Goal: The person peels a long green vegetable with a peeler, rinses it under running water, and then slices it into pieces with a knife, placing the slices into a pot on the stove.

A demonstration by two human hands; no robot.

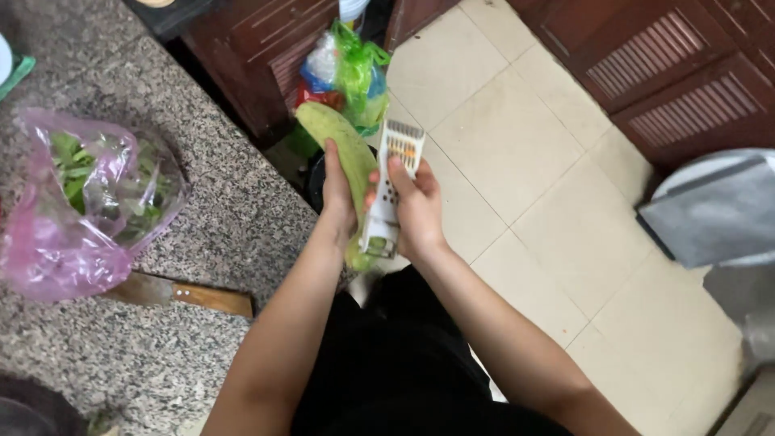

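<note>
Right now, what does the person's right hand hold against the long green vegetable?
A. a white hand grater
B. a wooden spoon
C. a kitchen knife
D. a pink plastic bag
A: the right hand grips a white hand grater, laid along the long green vegetable that the left hand holds over the tiled floor.

Both your forearms reach toward 12 o'clock, your left hand [337,194] and right hand [417,211] curled closed, side by side.
</note>
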